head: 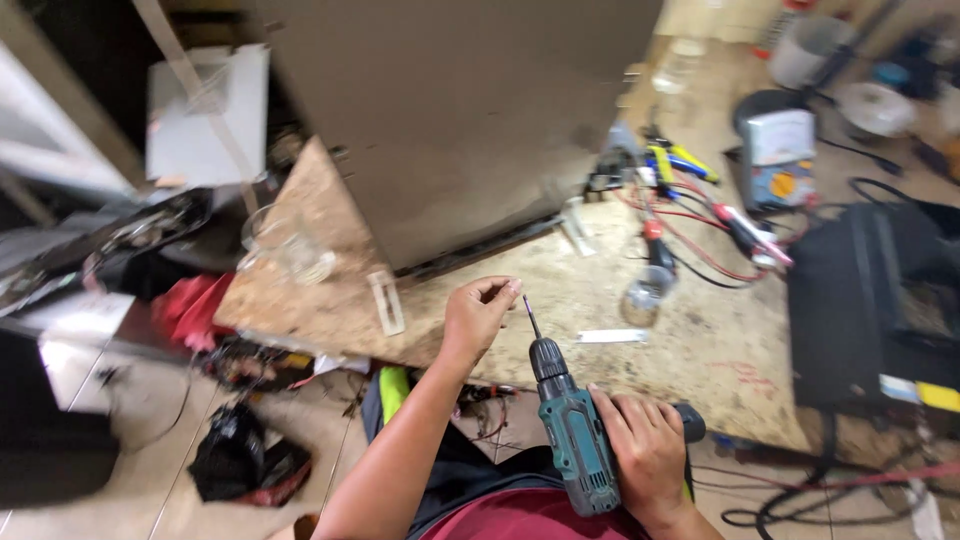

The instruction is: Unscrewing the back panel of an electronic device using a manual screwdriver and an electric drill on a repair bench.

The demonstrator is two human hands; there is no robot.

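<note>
Hands at work: right hand (648, 450) wrapped around a teal cordless drill (572, 430), bit up; left hand (480, 312) pinching something small at the bit tip, too tiny to identify. Beyond the drill, grey cabinet (450, 110) on the chipboard surface (330, 300). Seating probably goes best with the drill steady.

Cordless drill (575, 440), lower centre: teal plastic body, matt with a slight sheen; black chuck, ribbed; thin dark metal bit (531, 318). Held in the bare right hand (645, 450).

Workbench top (690, 330), centre: chipboard, speckled tan, rough and matt, stained in places.

Large panel (450, 110), upper centre: flat grey-brown sheet, smooth, matt.

Meter (780, 160), upper right: pale plastic casing, dull gloss. Leads (690, 235) beside it: red and black plastic-sheathed wire, smooth.

Black case (860, 300), right edge: matt, looks like cloth or soft plastic; cannot tell which.

Floor (120, 440), lower left: pale tiles, faintly glossy.

Red rag (190, 305), left: crumpled cloth.
</note>
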